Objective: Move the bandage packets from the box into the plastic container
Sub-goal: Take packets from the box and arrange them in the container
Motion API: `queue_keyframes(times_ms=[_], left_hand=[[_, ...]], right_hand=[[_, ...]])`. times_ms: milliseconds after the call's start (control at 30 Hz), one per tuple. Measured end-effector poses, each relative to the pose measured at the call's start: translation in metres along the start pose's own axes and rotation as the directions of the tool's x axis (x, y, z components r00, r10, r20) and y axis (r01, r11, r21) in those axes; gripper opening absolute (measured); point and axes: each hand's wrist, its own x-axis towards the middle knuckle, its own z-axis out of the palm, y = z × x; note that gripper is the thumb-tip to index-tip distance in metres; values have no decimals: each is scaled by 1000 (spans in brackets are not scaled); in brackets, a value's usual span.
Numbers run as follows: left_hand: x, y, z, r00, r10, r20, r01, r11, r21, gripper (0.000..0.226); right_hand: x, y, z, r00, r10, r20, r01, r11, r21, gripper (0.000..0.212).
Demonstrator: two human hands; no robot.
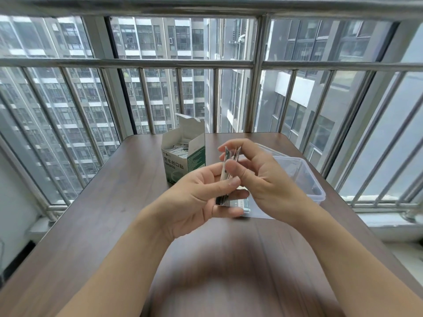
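Both hands [196, 193] [258, 177] pinch a fanned packet stack [229, 172]: light, thin, slippery; grip flat faces, mid-length, above tabletop [114, 202] centre.

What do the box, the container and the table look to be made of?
Box: thin printed card, matte, with a folded flap standing up. Container: clear plastic, slightly glossy; the table shows through its walls. Table: brown wood-grain top with a dull sheen, possibly laminate rather than solid wood.
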Motion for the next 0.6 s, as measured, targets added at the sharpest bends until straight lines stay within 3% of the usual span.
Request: queue_keyframes(times_ms=[133, 233, 433, 600], left_hand=[[-1, -4, 1, 997, -53, -48, 55, 997, 56, 12], [-1, -3, -1, 998, -48, -28, 51, 994, 94, 10], [-1, -3, -1, 997, -62, 54, 53, 986, 159, 20], [0, -5, 2, 998, -61, 12, 59, 987, 150, 15]], right_hand=[[-2, 2, 0, 997, -60, 43, 69, 970, -234, 45], [-2, -6, -7, 996, -72, 55, 77, 993, -87, 40], [-3, -10, -20, 987, -51, 156, 16, 977, 214, 11], [-2, -8, -29, 978, -38, 206, -2, 981, 193, 14]])
